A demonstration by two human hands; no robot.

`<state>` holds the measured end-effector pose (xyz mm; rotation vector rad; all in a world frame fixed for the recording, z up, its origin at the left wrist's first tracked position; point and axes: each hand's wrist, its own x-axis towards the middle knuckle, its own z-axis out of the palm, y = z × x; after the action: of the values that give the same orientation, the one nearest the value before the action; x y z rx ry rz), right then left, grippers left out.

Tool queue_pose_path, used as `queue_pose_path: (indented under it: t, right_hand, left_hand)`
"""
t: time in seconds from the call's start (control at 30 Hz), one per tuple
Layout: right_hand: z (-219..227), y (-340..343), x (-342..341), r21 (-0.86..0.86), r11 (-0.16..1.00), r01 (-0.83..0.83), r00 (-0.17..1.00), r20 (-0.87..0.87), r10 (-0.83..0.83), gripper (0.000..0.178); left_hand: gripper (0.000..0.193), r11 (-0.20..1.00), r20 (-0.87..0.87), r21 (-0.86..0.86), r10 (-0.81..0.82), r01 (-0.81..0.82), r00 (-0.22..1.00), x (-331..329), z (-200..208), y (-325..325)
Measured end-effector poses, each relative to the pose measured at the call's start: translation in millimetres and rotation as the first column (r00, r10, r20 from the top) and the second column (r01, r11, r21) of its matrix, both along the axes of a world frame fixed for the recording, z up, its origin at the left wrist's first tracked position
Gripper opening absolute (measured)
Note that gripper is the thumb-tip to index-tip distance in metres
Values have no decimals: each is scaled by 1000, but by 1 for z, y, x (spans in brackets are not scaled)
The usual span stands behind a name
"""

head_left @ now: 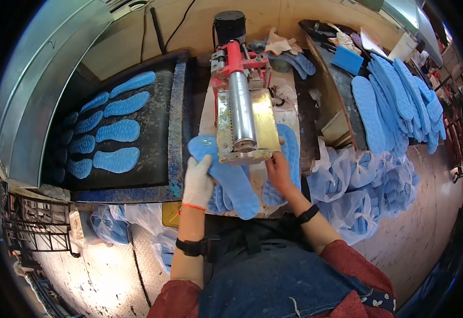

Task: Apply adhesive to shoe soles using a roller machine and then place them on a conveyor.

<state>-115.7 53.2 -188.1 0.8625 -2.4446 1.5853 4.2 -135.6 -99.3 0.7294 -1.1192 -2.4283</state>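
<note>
My left hand (198, 183), in a white knitted glove, is closed on the edge of a blue insole (237, 188) left of a roller machine. The machine has a silver roller (238, 106), a red frame (234, 57) and a brass-coloured plate (265, 122). Part of the insole lies under the machine's front. My bare right hand (280, 174) is closed at the plate's front right corner; whatever its fingers hold is hidden. Beside that hand lie more blue insoles (290, 139), partly covered by it. Others lie beneath the insole at my left hand.
A dark conveyor belt (154, 116) on the left carries several blue insoles (117, 131). At the right, a side table (329, 58) bears a heap of insoles (395, 100) and a blue box (347, 59). Clear plastic bags of insoles (356, 212) stand on the floor below.
</note>
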Motion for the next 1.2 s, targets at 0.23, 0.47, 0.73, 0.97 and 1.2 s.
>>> queue_pose_path:
  t: [0.23, 0.47, 0.73, 0.97, 1.2]
  right_hand:
    - [4, 11, -1, -154, 985, 81, 954, 300, -32, 20]
    - [29, 35, 19, -282, 882, -378, 588, 663, 464, 36]
    - [74, 50, 47, -672, 659, -337, 55, 685, 726, 47]
    - [122, 36, 44, -714, 637, 291, -37, 657, 753, 28]
    - [154, 24, 50, -797, 594, 106, 227, 601, 766, 27]
  left_hand:
    - [29, 964, -67, 241, -103, 116, 992, 6, 0, 26]
    - [30, 944, 21, 278, 180, -179, 983, 43, 8, 27]
    - [31, 899, -57, 327, 328, -292, 943, 44, 18, 30]
    - [42, 939, -66, 291, 210, -183, 975, 52, 48, 39]
    - [41, 953, -92, 285, 136, -105, 986, 58, 67, 42]
